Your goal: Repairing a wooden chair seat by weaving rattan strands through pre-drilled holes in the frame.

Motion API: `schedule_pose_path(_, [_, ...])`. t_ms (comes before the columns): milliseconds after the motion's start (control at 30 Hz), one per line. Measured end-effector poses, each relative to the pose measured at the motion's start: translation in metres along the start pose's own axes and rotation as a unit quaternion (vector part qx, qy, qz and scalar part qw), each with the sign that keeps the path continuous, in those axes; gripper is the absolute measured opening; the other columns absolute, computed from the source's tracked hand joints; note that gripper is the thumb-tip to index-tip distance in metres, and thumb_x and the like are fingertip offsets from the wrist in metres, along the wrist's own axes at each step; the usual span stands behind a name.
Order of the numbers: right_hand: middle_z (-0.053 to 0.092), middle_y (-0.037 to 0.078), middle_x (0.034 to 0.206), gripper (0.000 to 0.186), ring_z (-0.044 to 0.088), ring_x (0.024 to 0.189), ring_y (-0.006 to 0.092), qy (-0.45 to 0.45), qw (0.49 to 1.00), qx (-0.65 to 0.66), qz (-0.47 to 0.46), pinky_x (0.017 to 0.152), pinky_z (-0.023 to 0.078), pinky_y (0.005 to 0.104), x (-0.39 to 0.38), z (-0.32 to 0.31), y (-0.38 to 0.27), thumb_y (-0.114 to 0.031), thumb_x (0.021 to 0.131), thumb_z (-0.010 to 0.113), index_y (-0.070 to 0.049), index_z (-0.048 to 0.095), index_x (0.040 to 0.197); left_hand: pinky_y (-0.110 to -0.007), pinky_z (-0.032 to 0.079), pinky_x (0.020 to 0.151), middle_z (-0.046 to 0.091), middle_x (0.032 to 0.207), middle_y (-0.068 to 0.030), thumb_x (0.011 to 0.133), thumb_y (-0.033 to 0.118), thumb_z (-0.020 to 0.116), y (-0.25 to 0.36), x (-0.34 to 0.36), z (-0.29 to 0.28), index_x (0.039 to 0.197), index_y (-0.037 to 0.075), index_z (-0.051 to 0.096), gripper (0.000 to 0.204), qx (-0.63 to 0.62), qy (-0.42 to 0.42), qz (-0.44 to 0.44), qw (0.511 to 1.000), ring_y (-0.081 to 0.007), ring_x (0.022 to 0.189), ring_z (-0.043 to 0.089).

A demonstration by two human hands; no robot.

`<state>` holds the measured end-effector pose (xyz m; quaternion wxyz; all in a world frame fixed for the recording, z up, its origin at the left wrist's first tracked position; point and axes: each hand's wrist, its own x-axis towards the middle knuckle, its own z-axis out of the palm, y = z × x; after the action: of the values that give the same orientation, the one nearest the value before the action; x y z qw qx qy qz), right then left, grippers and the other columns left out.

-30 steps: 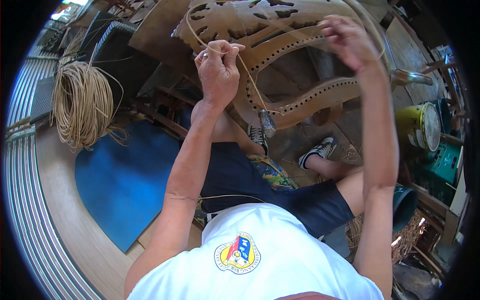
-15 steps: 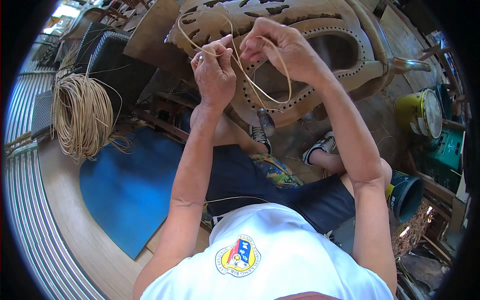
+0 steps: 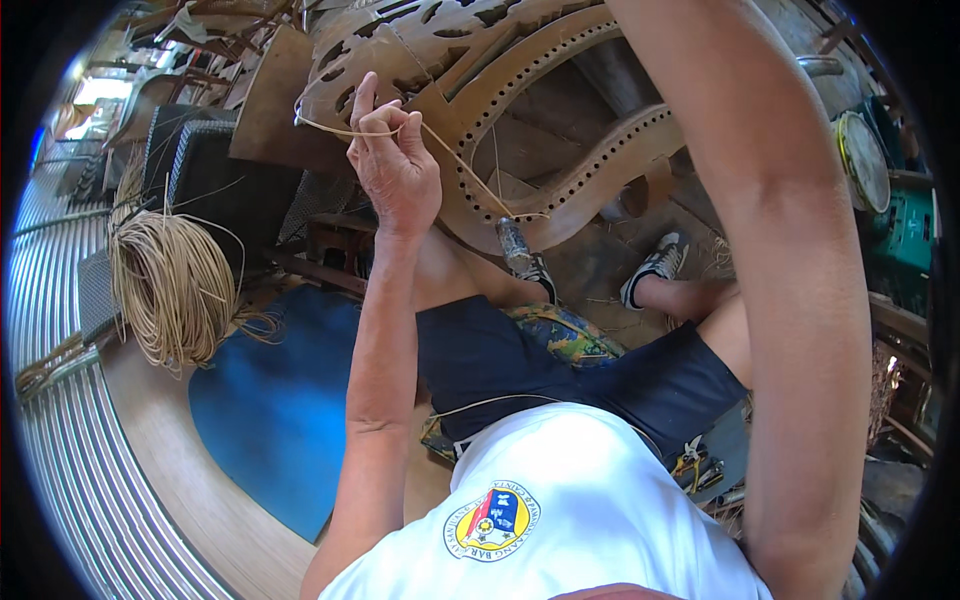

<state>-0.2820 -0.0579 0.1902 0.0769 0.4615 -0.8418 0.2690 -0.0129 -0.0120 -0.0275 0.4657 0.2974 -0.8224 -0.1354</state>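
My left hand [image 3: 395, 170] pinches a thin tan cane strand [image 3: 460, 160] between thumb and fingers, one finger pointing up. From there the strand slants down to the lower rim of a carved wooden chair frame [image 3: 560, 232], whose edge has a row of small dark holes. A dark, handle-like piece [image 3: 513, 245] sticks out from that rim where the strand meets it. My right forearm [image 3: 800, 270] reaches up past the top edge, so my right hand is out of sight. A thinner line crosses the opening in the frame.
A thick coil of cane [image 3: 175, 285] hangs at the left by dark woven panels [image 3: 205, 170]. Below it lies a blue sheet [image 3: 270, 410]. Yellow-handled pliers [image 3: 690, 458] lie by my right thigh. A lidded bucket [image 3: 862, 160] and green crate [image 3: 908, 235] stand at right.
My right hand has left the cane strand beside my left hand and gone up out of view. The wide loop between the hands is no longer seen. My left hand has shifted slightly down.
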Motion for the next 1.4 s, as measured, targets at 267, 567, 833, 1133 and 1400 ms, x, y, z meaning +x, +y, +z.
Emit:
schedule_pose_path(267, [0.075, 0.013, 0.085, 0.024, 0.072, 0.075, 0.0194, -0.514, 0.8, 0.23, -0.207, 0.066, 0.059, 0.0325, -0.065, 0.07, 0.016, -0.02, 0.095, 0.063, 0.003, 0.068, 0.1, -0.04, 0.039, 0.091, 0.066, 0.127, -0.0108, 0.099, 0.01, 0.062, -0.004, 0.008, -0.006, 0.1, 0.011, 0.049, 0.013, 0.068, -0.037, 0.046, 0.996, -0.0283, 0.098, 0.066])
schedule_pose_path(567, [0.069, 0.006, 0.092, 0.014, 0.062, 0.071, 0.0083, -0.31, 0.796, 0.507, -0.115, 0.062, 0.049, 0.0226, -0.174, 0.036, 0.067, -0.016, 0.103, 0.057, -0.005, 0.064, 0.102, -0.038, 0.035, 0.093, 0.073, 0.105, 0.0025, 0.095, 0.009, 0.065, -0.008, 0.005, -0.004, 0.097, 0.012, 0.052, 0.013, 0.003, -0.023, 0.034, 0.999, -0.0204, 0.1, 0.064])
schedule_pose_path(833, [0.067, 0.002, 0.086, 0.013, 0.058, 0.066, 0.0061, -0.378, 0.85, 0.355, 0.089, 0.06, 0.044, 0.0197, -0.227, 0.018, 0.166, -0.018, 0.101, 0.063, -0.006, 0.06, 0.095, -0.036, 0.036, 0.1, 0.076, 0.106, 0.0025, 0.094, 0.01, 0.068, -0.004, 0.003, -0.004, 0.092, 0.012, 0.056, 0.012, 0.059, 0.003, 0.029, 0.998, -0.0202, 0.109, 0.064])
schedule_pose_path(1133, [0.068, 0.006, 0.103, 0.012, 0.059, 0.081, 0.0079, -0.355, 0.734, 0.579, -0.001, 0.075, 0.05, 0.0236, -0.268, 0.02, 0.158, -0.013, 0.097, 0.067, -0.005, 0.06, 0.092, -0.037, 0.039, 0.103, 0.077, 0.102, 0.0031, 0.091, 0.009, 0.072, -0.006, 0.001, -0.001, 0.088, 0.012, 0.059, 0.014, 0.053, 0.016, 0.03, 0.998, -0.0195, 0.112, 0.066])
schedule_pose_path(1400, [0.063, 0.016, 0.134, 0.007, 0.067, 0.091, 0.0282, -0.463, 0.768, 0.375, -0.234, 0.076, 0.051, 0.0372, -0.296, 0.015, 0.125, -0.001, 0.088, 0.062, -0.002, 0.056, 0.087, -0.036, 0.039, 0.101, 0.076, 0.096, 0.0017, 0.09, 0.008, 0.072, -0.004, -0.001, 0.001, 0.086, 0.012, 0.058, 0.015, 0.036, 0.041, 0.014, 0.998, -0.0197, 0.108, 0.067])
